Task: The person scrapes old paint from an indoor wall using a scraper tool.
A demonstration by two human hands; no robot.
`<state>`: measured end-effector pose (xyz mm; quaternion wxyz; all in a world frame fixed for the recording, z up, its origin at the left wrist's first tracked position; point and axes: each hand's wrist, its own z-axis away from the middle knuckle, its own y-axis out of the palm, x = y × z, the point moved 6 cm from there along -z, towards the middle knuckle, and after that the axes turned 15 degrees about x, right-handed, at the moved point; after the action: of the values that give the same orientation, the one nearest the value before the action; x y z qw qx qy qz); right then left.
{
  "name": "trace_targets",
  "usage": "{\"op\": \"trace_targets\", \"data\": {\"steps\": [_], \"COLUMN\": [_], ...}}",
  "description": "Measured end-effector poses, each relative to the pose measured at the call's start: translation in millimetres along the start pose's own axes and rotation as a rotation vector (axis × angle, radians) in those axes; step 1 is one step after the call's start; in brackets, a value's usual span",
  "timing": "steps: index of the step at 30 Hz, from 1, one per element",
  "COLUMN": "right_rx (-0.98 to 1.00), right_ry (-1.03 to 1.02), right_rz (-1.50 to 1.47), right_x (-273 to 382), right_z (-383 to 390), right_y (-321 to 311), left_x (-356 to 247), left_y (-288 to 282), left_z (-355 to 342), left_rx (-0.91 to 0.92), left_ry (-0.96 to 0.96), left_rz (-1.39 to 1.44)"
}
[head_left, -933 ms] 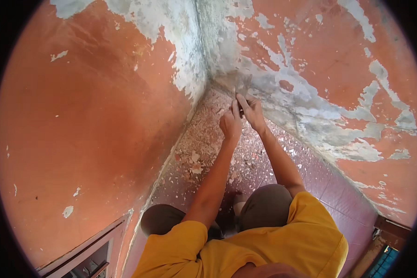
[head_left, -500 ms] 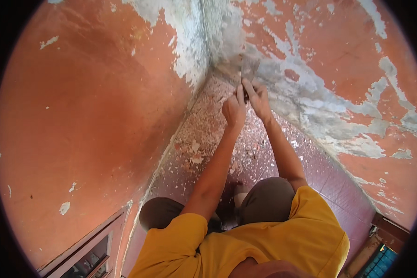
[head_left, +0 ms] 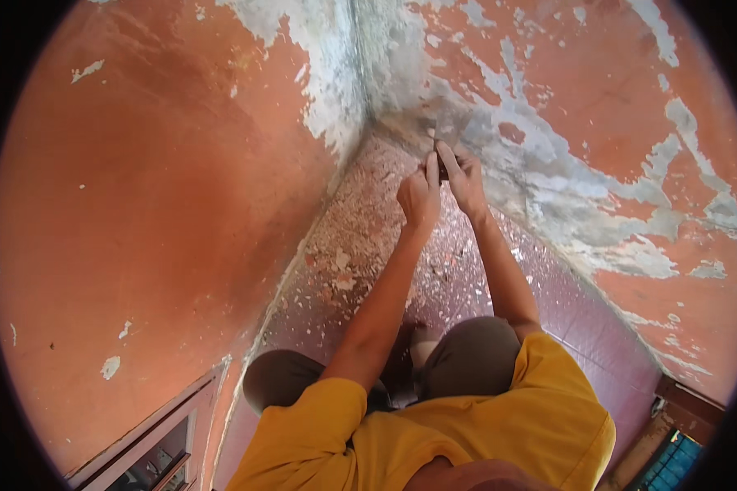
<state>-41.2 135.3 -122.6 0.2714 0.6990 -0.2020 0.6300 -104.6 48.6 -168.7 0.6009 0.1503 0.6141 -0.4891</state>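
Observation:
A paint scraper [head_left: 450, 129] with a wide grey blade points away from me, its blade against the peeling lower part of the right-hand wall [head_left: 540, 155], close to the corner. My right hand [head_left: 467, 184] is closed round its dark handle, thumb stretched along it toward the blade. From the other side my left hand [head_left: 418, 196] grips the same handle, fingers pointing up toward the blade. Where the two hands meet, most of the handle is hidden. Around the blade the wall is bare grey and whitish, with orange paint left in patches.
Paint flakes [head_left: 344, 262] litter the reddish tiled floor [head_left: 585, 360] below my hands. The orange left wall [head_left: 155, 213] runs to the same corner. A framed opening [head_left: 151, 458] is at the lower left, and a blue grid [head_left: 671, 466] at the lower right.
Both hands and the scraper have shifted slightly right and a little nearer to me. The grip on the scraper is the same.

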Motion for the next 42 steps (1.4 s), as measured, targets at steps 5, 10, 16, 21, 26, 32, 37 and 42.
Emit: {"op": "trace_targets", "data": {"steps": [5, 10, 16, 21, 26, 32, 37, 42], "right_rx": [-0.059, -0.032, -0.023, -0.059, -0.044, 0.015, -0.042, -0.066], "right_ry": [0.132, 0.066, -0.089, 0.082, 0.089, 0.033, 0.07, 0.044], "right_rz": [-0.054, -0.001, 0.063, -0.023, -0.035, 0.074, 0.007, 0.073], "right_x": [-19, -6, 42, 10, -9, 33, 20, 13], "right_z": [11, 14, -3, 17, 31, 19, 23, 31], "right_y": [-6, -9, -7, -9, -19, -16, -14, -16], "left_x": [-8, -22, -39, -29, -24, -44, -45, -55], "left_y": [4, 3, -5, 4, 15, 0, 4, 2], "left_z": [2, -5, -9, 4, 5, 9, 12, 8], "left_rx": [0.107, 0.033, 0.009, 0.016, 0.087, 0.023, 0.029, 0.031], "left_ry": [-0.05, 0.066, 0.09, 0.069, 0.036, 0.088, 0.053, 0.073], "left_rz": [0.003, 0.011, -0.036, 0.033, -0.096, -0.033, -0.008, -0.06]}}
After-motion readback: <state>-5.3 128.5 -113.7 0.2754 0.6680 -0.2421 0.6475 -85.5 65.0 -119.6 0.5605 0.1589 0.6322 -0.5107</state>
